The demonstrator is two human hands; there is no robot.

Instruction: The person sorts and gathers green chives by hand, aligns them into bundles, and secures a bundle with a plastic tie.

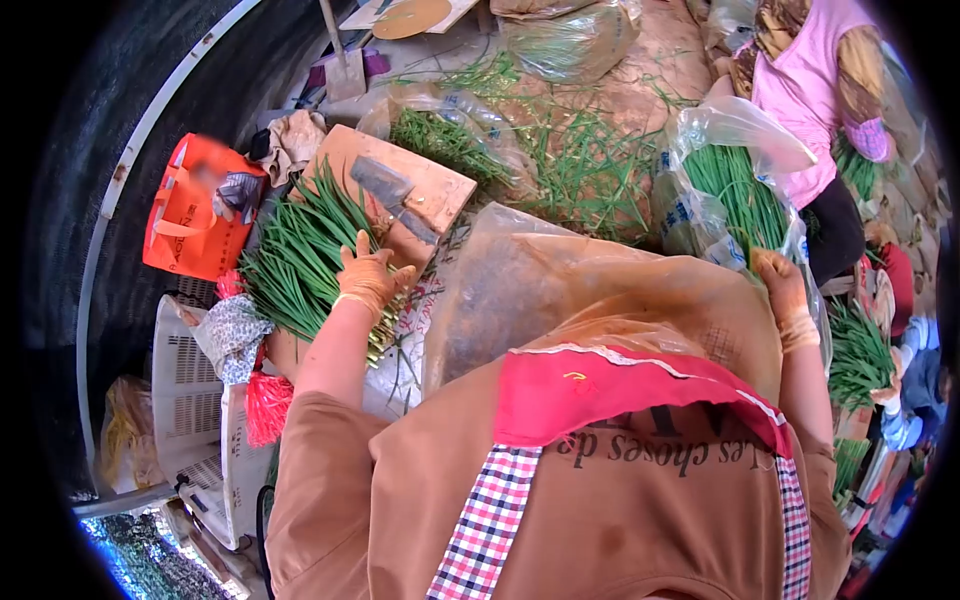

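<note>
My left hand, in an orange glove, lies with spread fingers on a large pile of green garlic chives. The pale cut ends of the chives point toward me. My right hand, also gloved, is closed at the near ends of the chives inside a clear plastic bag; the bag's edge lies against it and partly hides the grip. A cleaver with a dark blade rests on a wooden board just beyond my left hand.
A brownish plastic sheet covers my lap. An orange bag and white crates stand at left. Loose trimmings litter the ground ahead. Another person in a pink vest sits at upper right; more people are at far right.
</note>
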